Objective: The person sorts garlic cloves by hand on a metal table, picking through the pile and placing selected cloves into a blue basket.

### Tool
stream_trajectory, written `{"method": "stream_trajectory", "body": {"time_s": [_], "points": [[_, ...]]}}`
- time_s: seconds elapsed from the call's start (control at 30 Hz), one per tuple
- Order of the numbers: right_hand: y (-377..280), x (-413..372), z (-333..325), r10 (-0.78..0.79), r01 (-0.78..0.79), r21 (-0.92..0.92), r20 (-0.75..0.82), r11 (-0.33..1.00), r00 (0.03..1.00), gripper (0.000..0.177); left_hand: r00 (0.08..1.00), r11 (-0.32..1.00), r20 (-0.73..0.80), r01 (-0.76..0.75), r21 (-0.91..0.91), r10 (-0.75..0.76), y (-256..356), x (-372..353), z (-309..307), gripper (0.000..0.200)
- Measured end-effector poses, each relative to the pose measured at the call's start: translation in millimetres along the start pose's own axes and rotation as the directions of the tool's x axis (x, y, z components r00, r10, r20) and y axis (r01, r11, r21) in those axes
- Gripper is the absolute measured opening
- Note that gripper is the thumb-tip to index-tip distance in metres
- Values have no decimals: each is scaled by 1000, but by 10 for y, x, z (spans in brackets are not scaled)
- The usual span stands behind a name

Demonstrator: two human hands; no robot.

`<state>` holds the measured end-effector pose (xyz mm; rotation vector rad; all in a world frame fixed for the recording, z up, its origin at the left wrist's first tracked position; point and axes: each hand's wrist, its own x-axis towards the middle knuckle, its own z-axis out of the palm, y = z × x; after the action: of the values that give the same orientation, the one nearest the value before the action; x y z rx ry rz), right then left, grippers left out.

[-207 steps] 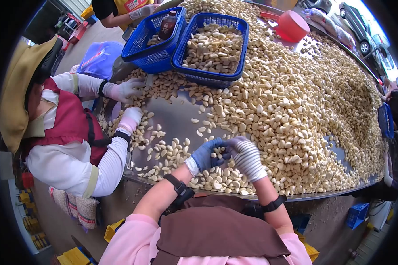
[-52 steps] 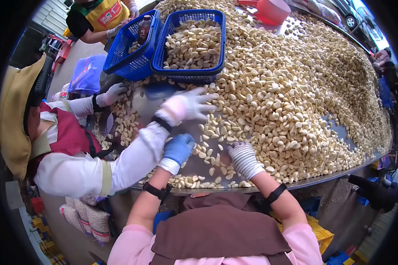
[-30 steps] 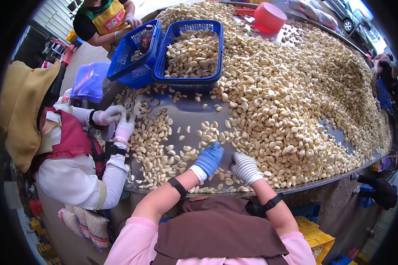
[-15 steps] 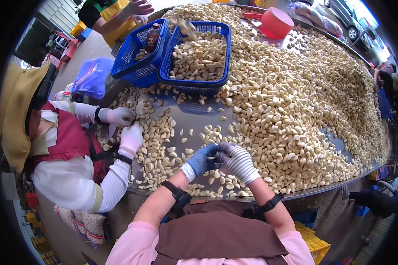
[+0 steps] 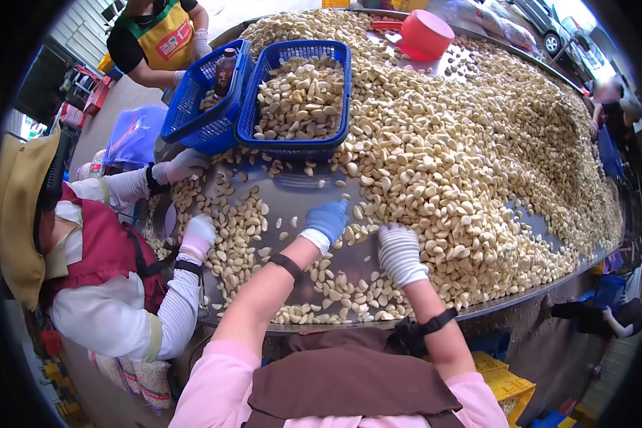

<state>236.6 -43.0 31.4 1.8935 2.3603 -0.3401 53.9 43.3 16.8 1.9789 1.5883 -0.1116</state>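
Note:
My left hand [image 5: 327,220], in a blue glove, is over the metal table [image 5: 292,239] among scattered pale, bean-like pieces [image 5: 346,292]. Its fingertips point away from me and whatever they may hold is hidden. To its right, my right hand [image 5: 401,254], in a grey-and-white striped glove, rests at the left edge of the large heap of pieces [image 5: 449,214], its fingers curled down and partly hidden. Beyond my hands stands a blue basket [image 5: 292,144] with pieces in it. Beside that, a second blue basket [image 5: 205,132] holds a dark bottle [image 5: 225,71].
A co-worker in a tan hat [image 5: 25,207] is close on my left, both gloved hands at the table. Another person [image 5: 160,43] stands beyond the baskets. A red scoop [image 5: 426,34] lies on the far heap. Yellow crates [image 5: 503,385] are below on my right.
My hands have parted: the left has moved forward, the right a little to the right. The co-worker's hands have also separated. The view has shifted slightly, and the far person's hands have lowered.

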Motion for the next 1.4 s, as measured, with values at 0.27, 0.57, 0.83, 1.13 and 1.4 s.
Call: {"method": "stream_trajectory", "body": {"time_s": [0.27, 0.57, 0.83, 1.13, 1.4], "points": [[172, 265, -255, 112, -123, -58, -165, 991, 980, 23, 982, 984, 62, 177, 19, -178, -91, -167, 56, 38], [64, 638, 235, 40, -30, 620, -2, 784, 999, 18, 914, -141, 405, 405, -903, 34, -376, -892, -57, 13], [-736, -145, -101, -223, 145, 255, 307, 956, 925, 31, 907, 888, 420, 211, -409, -22, -502, -1264, 460, 25], [-716, -438, 219, -421, 360, 353, 113, 864, 900, 18, 958, 946, 99, 282, -157, -269, -872, -1530, -77, 40], [-619, -572, 114, -441, 460, 200, -135, 865, 887, 18, 897, 1000, 441, 22, -4, -18, -102, -1755, 307, 44]]}}
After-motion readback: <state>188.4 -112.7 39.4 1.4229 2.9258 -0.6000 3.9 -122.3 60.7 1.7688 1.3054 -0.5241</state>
